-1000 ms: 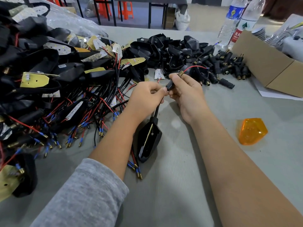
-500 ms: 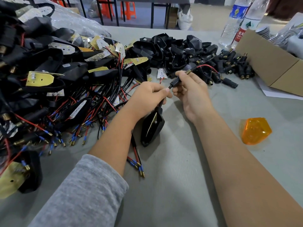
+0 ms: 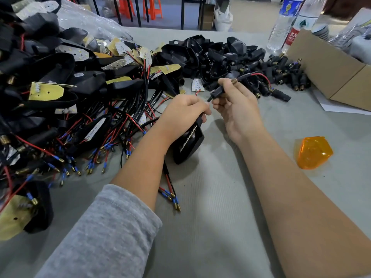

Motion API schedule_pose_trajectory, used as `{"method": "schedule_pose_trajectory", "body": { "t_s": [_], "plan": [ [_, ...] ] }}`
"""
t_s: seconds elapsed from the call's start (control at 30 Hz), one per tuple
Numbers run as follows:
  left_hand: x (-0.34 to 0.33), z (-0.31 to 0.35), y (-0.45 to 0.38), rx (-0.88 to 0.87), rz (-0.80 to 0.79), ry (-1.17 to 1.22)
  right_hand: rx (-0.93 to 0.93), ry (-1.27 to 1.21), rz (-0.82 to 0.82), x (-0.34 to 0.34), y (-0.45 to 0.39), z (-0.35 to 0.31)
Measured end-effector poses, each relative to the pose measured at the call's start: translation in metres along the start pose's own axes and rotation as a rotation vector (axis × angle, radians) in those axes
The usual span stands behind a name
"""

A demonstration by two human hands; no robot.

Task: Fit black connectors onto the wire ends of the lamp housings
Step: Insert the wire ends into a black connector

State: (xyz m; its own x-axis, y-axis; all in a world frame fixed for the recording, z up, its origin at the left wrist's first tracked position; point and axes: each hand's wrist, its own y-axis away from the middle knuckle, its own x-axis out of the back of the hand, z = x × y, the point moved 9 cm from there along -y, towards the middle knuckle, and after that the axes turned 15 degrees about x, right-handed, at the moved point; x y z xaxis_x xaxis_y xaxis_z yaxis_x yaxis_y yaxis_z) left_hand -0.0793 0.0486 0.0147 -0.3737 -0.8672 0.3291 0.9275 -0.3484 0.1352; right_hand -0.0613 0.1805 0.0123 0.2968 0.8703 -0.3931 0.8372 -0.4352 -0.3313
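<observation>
The left hand (image 3: 185,111) is closed around the neck of one lamp housing (image 3: 187,144), fingers curled over the black sleeved wire where it leaves the shell; the right hand (image 3: 235,105) pinches a black connector (image 3: 217,92) between thumb and fingertips, with the wire running through it and a brass tip (image 3: 233,81) showing beyond the far end; a red lead (image 3: 263,76) loops away from there toward the heap of loose connectors (image 3: 285,71).

Judgement on the step in hand: the connector appears partly threaded along the wire and not yet seated; good practice is to keep the left grip close to the connector so the wire stays stiff, hold wire and bore in one line, and slide the connector straight without twisting; whether it is fully home cannot be told from this view.

Orientation: the housing hangs just above or on the grey table (image 3: 220,197), centre of view, between the forearms; its long axis runs from the neck in the left hand down and toward the person, broad end nearest the viewer, open face with the metal strip turned up and right; the connector's long axis slopes up and away to the right, brass end farthest from the person.

The pile of wired housings (image 3: 60,97) lies at left; an orange lens (image 3: 313,152) sits well apart at right.
</observation>
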Motion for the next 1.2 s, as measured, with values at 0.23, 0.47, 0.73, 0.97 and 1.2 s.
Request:
{"method": "schedule_pose_trajectory", "body": {
  "t_s": [0.23, 0.47, 0.73, 0.97, 1.2],
  "plan": [
    [0.002, -0.001, 0.0, -0.012, 0.009, -0.011, -0.031, 0.023, -0.02, -0.002, 0.001, 0.003],
    [0.002, 0.001, 0.0, -0.026, 0.018, -0.012, -0.022, 0.139, -0.131, -0.011, 0.003, 0.006],
    [0.006, 0.0, -0.003, -0.046, 0.068, -0.028, -0.016, 0.041, -0.046, -0.005, 0.002, 0.001],
    [0.008, 0.003, -0.002, -0.099, 0.103, -0.008, -0.033, 0.148, -0.139, -0.013, 0.005, 0.004],
    [0.007, 0.002, -0.005, -0.051, 0.08, 0.015, -0.029, -0.017, -0.016, -0.005, 0.003, 0.001]
  ]
}}
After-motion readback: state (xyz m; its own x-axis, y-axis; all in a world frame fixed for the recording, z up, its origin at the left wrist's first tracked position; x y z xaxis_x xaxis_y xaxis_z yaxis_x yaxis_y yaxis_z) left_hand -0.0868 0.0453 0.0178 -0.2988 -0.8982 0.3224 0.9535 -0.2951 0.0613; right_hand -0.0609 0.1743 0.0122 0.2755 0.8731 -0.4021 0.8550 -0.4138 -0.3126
